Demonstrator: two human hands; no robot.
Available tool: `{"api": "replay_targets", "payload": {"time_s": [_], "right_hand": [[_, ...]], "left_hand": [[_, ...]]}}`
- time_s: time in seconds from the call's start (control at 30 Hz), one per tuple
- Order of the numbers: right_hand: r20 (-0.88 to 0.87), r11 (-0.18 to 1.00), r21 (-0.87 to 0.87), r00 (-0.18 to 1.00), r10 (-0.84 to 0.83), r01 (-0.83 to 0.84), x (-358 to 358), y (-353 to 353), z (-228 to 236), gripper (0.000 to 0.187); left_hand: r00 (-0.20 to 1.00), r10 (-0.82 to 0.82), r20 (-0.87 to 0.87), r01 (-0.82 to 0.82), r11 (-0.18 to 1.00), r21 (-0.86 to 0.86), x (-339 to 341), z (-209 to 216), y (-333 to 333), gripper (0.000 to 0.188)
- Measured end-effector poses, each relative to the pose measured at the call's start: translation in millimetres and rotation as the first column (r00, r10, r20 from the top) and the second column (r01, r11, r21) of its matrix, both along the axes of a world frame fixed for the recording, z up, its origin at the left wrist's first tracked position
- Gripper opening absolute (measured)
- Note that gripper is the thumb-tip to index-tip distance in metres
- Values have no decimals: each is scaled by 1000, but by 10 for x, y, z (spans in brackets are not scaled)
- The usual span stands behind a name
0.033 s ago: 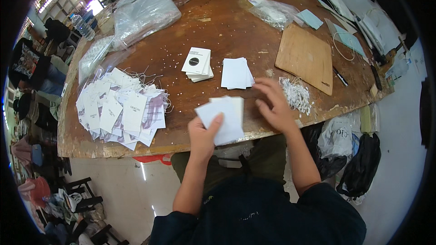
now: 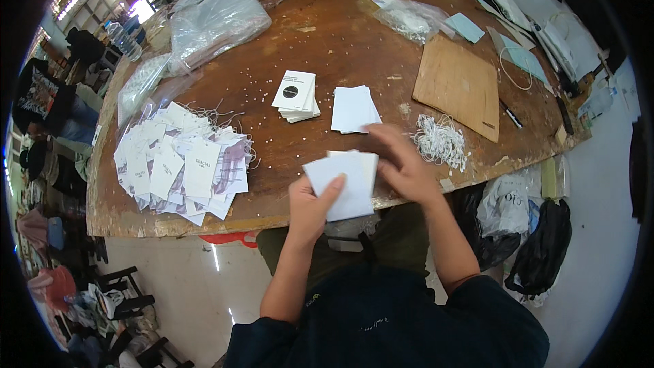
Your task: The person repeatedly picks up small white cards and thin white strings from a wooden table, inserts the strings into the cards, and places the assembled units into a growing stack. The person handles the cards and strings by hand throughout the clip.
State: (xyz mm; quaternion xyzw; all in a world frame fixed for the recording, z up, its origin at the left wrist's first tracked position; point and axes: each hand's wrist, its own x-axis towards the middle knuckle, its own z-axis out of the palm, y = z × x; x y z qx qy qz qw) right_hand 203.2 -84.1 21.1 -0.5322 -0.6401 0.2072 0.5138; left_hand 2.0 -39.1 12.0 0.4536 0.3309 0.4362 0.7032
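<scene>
Over the near table edge, my left hand (image 2: 308, 206) pinches a few fanned white cards (image 2: 349, 194), thumb on top. My right hand (image 2: 407, 172) is beside their right edge, slightly blurred, fingers apart and nothing visible in them. Its fingertips reach toward a small stack of blank white cards (image 2: 351, 109) on the table. Left of that stack lies a stack of printed cream cards (image 2: 294, 94) with a dark round mark. A bundle of white strings (image 2: 439, 142) lies just right of my right hand. Far left, a loose heap of white and purple tags (image 2: 184, 163) trails strings.
A wooden board (image 2: 458, 85) lies on the right of the brown table (image 2: 259, 184), with a pen (image 2: 511, 114) beside it. Clear plastic bags (image 2: 218, 17) lie at the back left. Small white bits dot the tabletop. Black and white bags (image 2: 541, 245) are below the right edge.
My left hand has shifted slightly right with the cards. My right hand has moved left, closer to them and to the blank stack.
</scene>
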Motion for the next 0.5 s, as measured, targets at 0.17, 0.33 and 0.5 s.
{"api": "replay_targets", "payload": {"time_s": [0.17, 0.33, 0.5], "right_hand": [[-635, 800, -402, 765, 106, -445, -251, -112, -145, 16], [-843, 984, 66, 518, 145, -168, -92, 85, -130, 23], [-826, 959, 280, 498, 265, -46, -178, 163, 138, 16]], "left_hand": [[991, -57, 121, 59, 998, -13, -94, 106, -28, 19], [981, 191, 41, -191, 981, 13, -187, 16, 143, 21], [965, 256, -60, -251, 964, 84, -129, -112, 102, 23]]}}
